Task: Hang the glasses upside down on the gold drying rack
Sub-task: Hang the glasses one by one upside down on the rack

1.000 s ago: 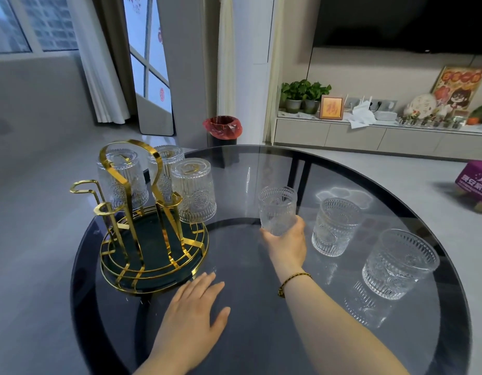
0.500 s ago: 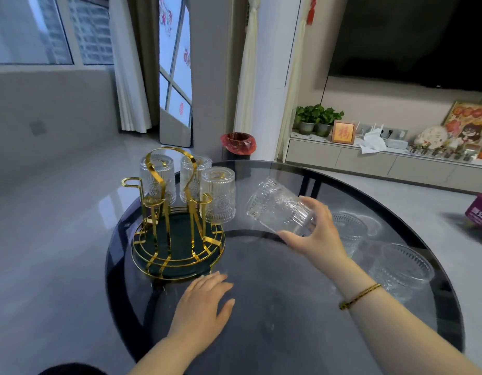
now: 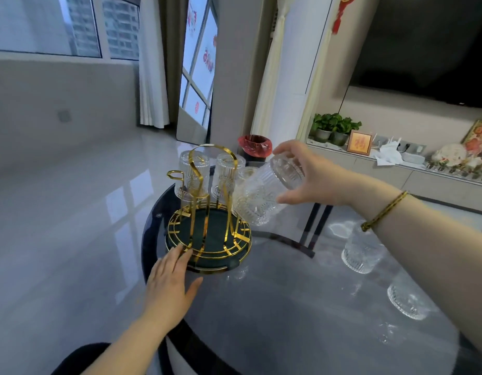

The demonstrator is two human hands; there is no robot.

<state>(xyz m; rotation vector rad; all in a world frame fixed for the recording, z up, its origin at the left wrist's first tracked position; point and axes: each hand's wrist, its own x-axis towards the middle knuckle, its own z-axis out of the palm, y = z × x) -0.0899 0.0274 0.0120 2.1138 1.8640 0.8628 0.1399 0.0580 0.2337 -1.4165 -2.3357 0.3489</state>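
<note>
The gold drying rack [image 3: 207, 239] with a dark green round base stands at the left of the round glass table [image 3: 302, 307]. Upside down on its far prongs hang three ribbed glasses [image 3: 192, 175], the third mostly hidden. My right hand [image 3: 313, 177] grips a clear ribbed glass [image 3: 264, 196] by its base, tilted mouth-down over the rack's right side. My left hand [image 3: 172, 282] lies flat on the table, fingertips touching the rack's front rim. Two more glasses [image 3: 361, 250] stand upright at the right.
The second upright glass [image 3: 409, 301] is near the table's right edge. The table's left edge runs just beside the rack. Beyond are a red-lined bin [image 3: 254, 147], a low cabinet [image 3: 423, 171] with plants and a curtained window.
My right hand lifted the glass off the table, turned it over and carried it left to the rack. My left hand slid forward to the rack's rim. The camera moved nearer and left.
</note>
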